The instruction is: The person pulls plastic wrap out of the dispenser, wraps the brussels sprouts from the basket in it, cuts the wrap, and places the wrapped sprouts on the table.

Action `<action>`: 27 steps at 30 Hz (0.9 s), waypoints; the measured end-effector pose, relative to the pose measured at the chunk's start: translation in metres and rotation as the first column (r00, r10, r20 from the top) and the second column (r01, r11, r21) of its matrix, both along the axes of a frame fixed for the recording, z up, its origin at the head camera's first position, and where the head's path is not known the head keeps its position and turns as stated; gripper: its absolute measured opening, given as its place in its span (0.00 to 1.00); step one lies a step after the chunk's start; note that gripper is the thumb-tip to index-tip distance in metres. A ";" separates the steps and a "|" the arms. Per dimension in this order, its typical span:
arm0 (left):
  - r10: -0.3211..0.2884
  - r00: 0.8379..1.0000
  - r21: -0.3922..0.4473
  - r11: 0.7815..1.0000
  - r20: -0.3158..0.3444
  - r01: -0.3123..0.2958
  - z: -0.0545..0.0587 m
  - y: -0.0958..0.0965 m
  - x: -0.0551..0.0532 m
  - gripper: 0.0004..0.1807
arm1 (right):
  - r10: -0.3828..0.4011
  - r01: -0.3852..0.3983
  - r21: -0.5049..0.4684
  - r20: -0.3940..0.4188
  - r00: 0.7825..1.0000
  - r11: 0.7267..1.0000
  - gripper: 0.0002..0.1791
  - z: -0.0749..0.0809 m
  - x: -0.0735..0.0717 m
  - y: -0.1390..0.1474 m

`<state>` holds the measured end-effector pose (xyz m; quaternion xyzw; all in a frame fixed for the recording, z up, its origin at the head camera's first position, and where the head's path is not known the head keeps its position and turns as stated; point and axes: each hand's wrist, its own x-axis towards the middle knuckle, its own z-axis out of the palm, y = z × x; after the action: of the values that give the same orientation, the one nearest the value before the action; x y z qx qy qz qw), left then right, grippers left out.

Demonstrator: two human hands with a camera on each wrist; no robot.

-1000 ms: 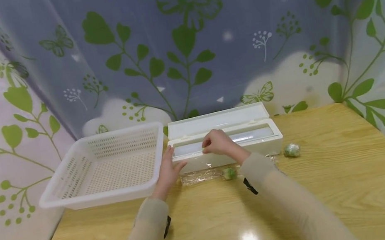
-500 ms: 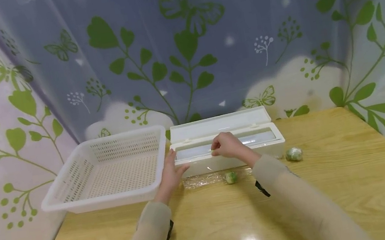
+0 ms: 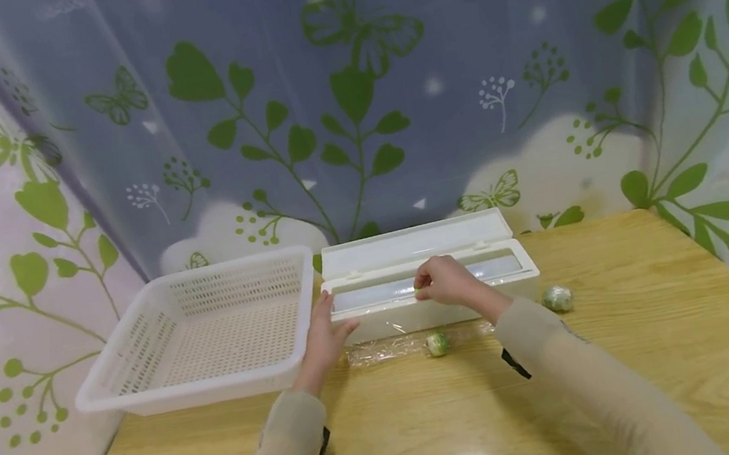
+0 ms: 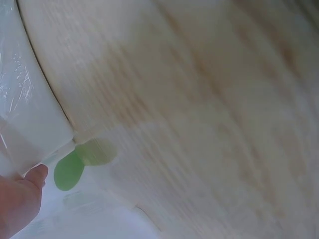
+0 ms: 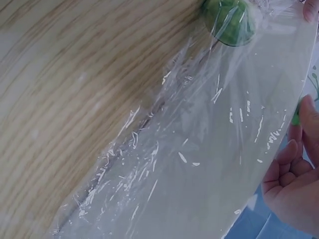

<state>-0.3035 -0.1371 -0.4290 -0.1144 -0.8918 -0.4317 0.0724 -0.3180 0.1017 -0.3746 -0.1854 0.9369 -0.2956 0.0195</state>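
Observation:
A white cling film dispenser (image 3: 380, 325) stands on the table with its lid (image 3: 410, 244) raised and a film roll inside. My right hand (image 3: 455, 282) pinches a small green slider (image 5: 295, 118) at the dispenser's front top edge. At its left end rests my left hand (image 3: 322, 343), fingers extended along the side and thumb out along the front. Clear film (image 5: 164, 164) drapes down the front wall onto the wood. On that film's loose part sits a small green and white round vegetable (image 3: 437, 344), also visible as a green ball (image 5: 232, 24) in the right wrist view.
Left of the dispenser is a white perforated basket (image 3: 204, 390), close to my left hand. A second round vegetable, film-wrapped (image 3: 557, 298), lies right of the dispenser. The wooden table (image 3: 399, 445) meets a patterned curtain (image 3: 429, 90) at the back.
My right hand has slid rightward along the dispenser's front edge with the green slider. My left hand has kept its place at the left end. The head view has tilted up a little.

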 end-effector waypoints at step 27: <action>-0.007 0.999 -0.019 1.000 -0.037 0.007 -0.003 0.000 0.001 0.38 | 0.080 -0.068 0.150 -0.074 0.994 0.986 0.03 0.008 0.003 0.031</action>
<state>-0.3029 -0.1376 -0.4323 -0.1261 -0.8939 -0.4214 0.0862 -0.3148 0.1326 -0.3670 -0.2296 0.9487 -0.2172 0.0067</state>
